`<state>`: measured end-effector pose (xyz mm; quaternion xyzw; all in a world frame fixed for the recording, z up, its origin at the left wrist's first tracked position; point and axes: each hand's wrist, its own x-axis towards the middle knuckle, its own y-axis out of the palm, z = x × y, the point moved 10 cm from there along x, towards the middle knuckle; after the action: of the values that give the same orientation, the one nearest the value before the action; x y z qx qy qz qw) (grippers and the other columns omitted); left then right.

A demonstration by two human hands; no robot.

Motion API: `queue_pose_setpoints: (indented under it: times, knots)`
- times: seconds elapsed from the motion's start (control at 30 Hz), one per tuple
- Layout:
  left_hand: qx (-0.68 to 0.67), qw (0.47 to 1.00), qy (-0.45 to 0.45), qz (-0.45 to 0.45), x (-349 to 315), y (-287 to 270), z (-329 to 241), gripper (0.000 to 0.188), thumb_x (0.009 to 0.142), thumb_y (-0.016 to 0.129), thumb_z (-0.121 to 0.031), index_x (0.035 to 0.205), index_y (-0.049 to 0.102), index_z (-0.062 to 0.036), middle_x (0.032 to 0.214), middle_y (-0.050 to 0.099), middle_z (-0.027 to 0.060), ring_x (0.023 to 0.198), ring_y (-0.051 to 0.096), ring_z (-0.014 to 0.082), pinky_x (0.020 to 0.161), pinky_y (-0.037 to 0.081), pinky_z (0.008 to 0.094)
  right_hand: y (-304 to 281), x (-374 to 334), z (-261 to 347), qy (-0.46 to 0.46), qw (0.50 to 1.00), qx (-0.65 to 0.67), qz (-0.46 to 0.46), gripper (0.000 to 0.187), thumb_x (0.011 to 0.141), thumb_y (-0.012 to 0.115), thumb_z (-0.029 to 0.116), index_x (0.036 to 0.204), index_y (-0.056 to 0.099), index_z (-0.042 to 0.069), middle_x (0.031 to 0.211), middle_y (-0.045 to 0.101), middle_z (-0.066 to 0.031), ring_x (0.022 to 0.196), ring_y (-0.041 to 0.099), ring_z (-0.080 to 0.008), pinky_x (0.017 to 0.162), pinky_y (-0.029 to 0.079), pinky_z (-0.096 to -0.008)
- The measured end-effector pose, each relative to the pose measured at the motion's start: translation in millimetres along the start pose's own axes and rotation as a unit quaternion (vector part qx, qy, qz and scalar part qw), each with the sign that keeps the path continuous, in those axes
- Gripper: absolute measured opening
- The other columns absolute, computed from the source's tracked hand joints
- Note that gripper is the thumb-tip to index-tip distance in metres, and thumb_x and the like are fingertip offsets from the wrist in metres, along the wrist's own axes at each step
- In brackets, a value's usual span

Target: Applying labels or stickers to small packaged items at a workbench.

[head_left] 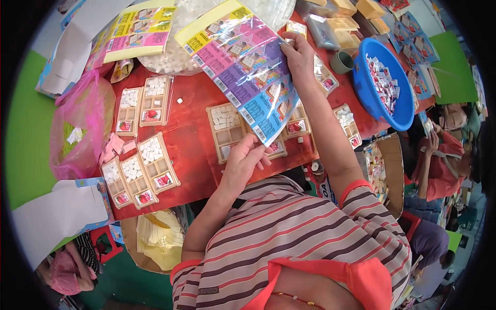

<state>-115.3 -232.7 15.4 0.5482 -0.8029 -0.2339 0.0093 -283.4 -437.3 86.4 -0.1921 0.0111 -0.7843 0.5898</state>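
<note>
A glossy, multicoloured printed sheet [253, 72], perhaps a stack of plastic bags, slants over the table in front of me. My right hand [299, 57] grips its upper right edge. At its lower corner, the fingers of my left hand [245, 157] pinch the edge. Beneath the sheet lie beige compartment trays, partly covered by it; one tray [222, 137] holds small white blocks and a packet with a strawberry picture. Another tray [297, 124] shows between the sheet and my right forearm.
More filled trays [155, 160] lie at the left of the red table [188, 121], beside a pink plastic bag [82, 124]. A blue basin [356, 72] of small packets stands at the right, near a dark cup [341, 62]. More printed sheets [139, 28] lie at the back left. Other people sit nearby.
</note>
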Motion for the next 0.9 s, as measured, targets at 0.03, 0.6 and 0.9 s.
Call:
queue_pose_setpoints:
  times: [0.03, 0.6, 0.9]
  knots:
    - [0.001, 1.0, -0.002, 0.001, 0, 2, 1, 0.023, 0.097, 0.047, -0.016, 0.111, 0.053, 0.0013, 0.1, 0.064, 0.012, 0.078, 0.064, 0.0147, 0.066, 0.049, 0.0245, -1, 0, 1, -0.005, 1.0, 0.005, -0.009, 0.026, 0.082, 0.063, 0.008, 0.107, 0.062, 0.001, 0.067, 0.043, 0.0068, 0.061, 0.041, -0.0039, 0.054, 0.032, -0.0201]
    - [-0.014, 0.997, 0.06, -0.048, -5, 12, -1, 0.022, 0.099, 0.045, -0.018, 0.107, 0.053, 0.0013, 0.097, 0.063, 0.0124, 0.079, 0.065, 0.0175, 0.067, 0.05, 0.0265, -18, -9, -2, 0.0, 0.998, -0.015, -0.068, 0.024, 0.082, 0.057, 0.01, 0.104, 0.06, 0.001, 0.065, 0.056, -0.0068, 0.062, 0.054, -0.0163, 0.062, 0.044, -0.0332]
    - [-0.017, 0.991, 0.096, -0.086, -6, 5, -4, 0.02, 0.1, 0.043, -0.016, 0.099, 0.053, 0.0017, 0.089, 0.064, 0.0135, 0.074, 0.065, 0.0183, 0.066, 0.051, 0.0271, -29, -29, 42, -0.241, 0.936, -0.2, -0.158, 0.025, 0.085, 0.06, 0.011, 0.107, 0.06, -0.001, 0.074, 0.058, -0.0055, 0.064, 0.054, -0.0156, 0.064, 0.045, -0.0255]
